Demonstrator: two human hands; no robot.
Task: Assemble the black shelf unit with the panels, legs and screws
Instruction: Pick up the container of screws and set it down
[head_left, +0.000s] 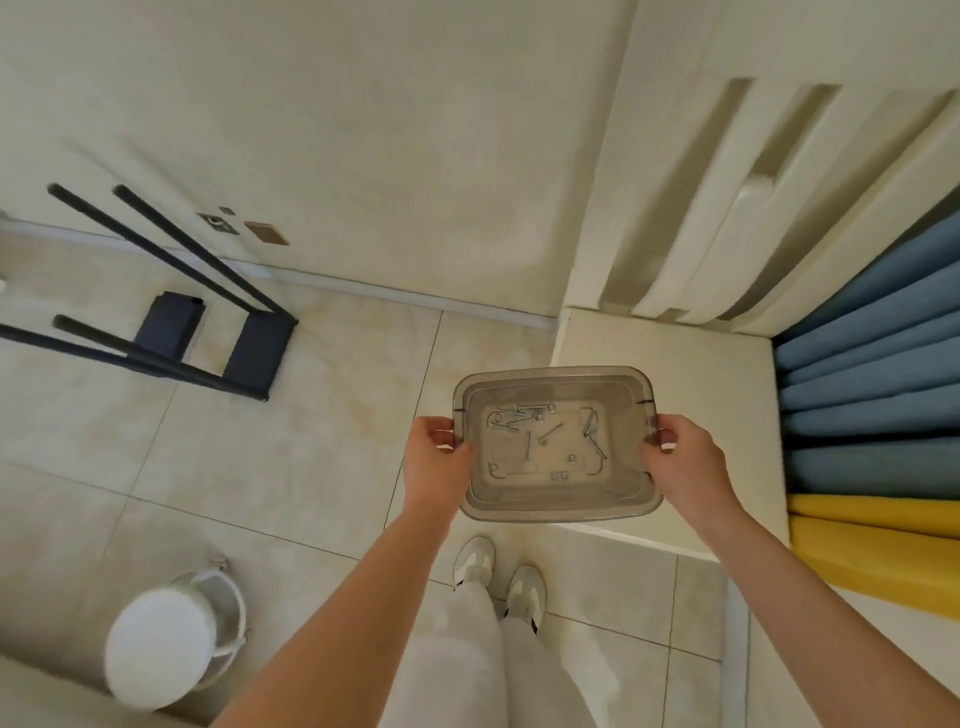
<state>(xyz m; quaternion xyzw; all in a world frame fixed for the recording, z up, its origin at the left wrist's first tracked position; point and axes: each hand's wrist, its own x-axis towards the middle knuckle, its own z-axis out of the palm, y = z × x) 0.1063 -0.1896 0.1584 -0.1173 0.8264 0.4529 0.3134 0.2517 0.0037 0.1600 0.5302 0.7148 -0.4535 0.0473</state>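
In the head view you are holding the clear box (561, 512) in the air, your left hand (435, 465) and right hand (687, 462) gripping its short sides with curled fingers. Screws (550, 433) are lying inside. The black shelf unit (260, 348) is sitting on the floor (311, 441), well apart at your left.

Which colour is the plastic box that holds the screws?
Translucent grey plastic box, seen best in the head view.
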